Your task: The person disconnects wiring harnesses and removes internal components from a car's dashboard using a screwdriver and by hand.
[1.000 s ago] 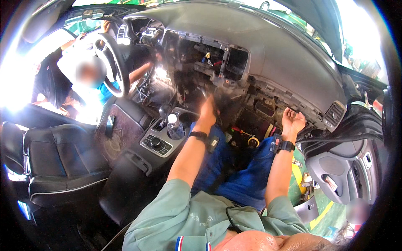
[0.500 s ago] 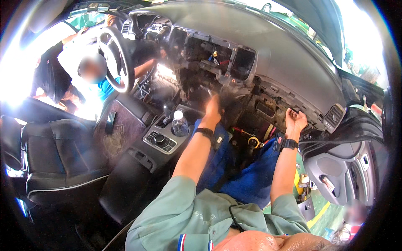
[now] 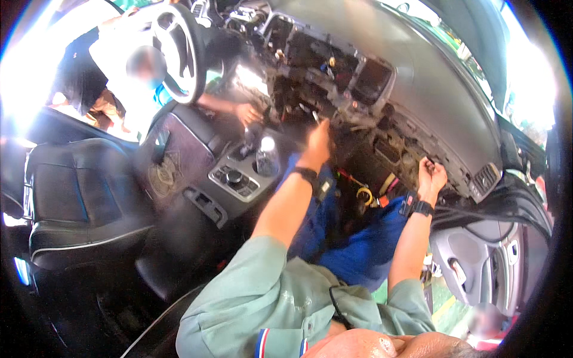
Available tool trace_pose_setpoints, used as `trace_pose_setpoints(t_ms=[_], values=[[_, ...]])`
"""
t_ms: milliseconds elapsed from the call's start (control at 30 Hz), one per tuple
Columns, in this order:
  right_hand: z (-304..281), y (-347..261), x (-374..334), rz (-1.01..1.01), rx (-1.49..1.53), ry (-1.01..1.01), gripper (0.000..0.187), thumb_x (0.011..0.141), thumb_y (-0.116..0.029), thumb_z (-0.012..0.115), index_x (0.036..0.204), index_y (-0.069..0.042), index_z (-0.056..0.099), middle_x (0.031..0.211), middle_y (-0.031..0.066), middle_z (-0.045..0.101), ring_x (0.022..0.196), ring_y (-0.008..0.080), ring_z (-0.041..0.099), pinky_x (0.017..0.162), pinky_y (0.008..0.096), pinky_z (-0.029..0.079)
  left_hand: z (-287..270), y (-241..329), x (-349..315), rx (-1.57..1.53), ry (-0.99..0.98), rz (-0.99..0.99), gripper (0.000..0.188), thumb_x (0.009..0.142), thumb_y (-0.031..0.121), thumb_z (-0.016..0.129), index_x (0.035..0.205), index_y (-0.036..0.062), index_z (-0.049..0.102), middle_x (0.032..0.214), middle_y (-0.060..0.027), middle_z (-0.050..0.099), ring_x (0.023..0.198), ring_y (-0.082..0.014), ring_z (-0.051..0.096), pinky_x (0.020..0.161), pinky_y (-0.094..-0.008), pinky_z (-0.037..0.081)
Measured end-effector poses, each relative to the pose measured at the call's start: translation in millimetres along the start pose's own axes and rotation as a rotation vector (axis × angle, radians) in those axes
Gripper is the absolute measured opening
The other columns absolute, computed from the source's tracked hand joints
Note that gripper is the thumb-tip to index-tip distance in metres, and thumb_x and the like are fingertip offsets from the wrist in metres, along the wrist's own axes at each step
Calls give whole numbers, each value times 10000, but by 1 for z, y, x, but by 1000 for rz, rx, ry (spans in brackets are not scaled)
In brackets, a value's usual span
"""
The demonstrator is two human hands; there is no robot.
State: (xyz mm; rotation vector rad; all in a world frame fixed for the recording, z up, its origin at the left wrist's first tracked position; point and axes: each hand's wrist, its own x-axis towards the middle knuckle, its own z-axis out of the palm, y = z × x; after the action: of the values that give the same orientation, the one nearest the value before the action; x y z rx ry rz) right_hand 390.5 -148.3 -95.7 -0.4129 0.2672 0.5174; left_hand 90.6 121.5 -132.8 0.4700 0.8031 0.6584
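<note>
My left hand point(image 3: 318, 145) is closed in front of the stripped dashboard point(image 3: 316, 56), and a slim, pale metallic tool point(image 3: 316, 116) sticks up from its fingers. Motion blur hides the tool's exact kind. Farther right, my right hand point(image 3: 432, 179) is pinched close to the dashboard's exposed lower edge on the passenger side. Something small and dark shows at its fingertips, too small to name. Below and between the hands, a yellow ring-shaped thing point(image 3: 364, 196) and a red-handled tool point(image 3: 345, 175) lie in the footwell.
A co-worker's hand point(image 3: 248, 113) reaches past the steering wheel point(image 3: 192, 56) toward the gear lever point(image 3: 249, 136). A clear bottle point(image 3: 267, 160) stands in the centre console point(image 3: 239, 206). At the right, the passenger door point(image 3: 477, 262) hangs open. A black seat point(image 3: 89, 206) is on the left.
The whole view has shifted, so the dashboard sits farther right. The co-worker's hand has come out beside the gear lever. Both my hands keep nearly the same places at the dashboard.
</note>
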Motion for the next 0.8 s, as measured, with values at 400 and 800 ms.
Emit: trace_pose_setpoints(t_ms=[400,800], values=[[0,-8,-9,30,-54,-24,116,697,116,507,792,63,546,825,168,562,815,279,545,842,457,479,6,8,-22,-4,27,-49,330,898,431,601,1068,148,610,1015,-2,547,831,-169,476,615,-334,385],[-5,4,-14,-67,-31,-55,156,698,125,513,842,70,539,842,156,558,830,281,567,852,437,501,-1,15,-27,-7,-79,-68,264,908,412,609,1001,166,628,878,36,552,718,-119,466,583,-292,359]])
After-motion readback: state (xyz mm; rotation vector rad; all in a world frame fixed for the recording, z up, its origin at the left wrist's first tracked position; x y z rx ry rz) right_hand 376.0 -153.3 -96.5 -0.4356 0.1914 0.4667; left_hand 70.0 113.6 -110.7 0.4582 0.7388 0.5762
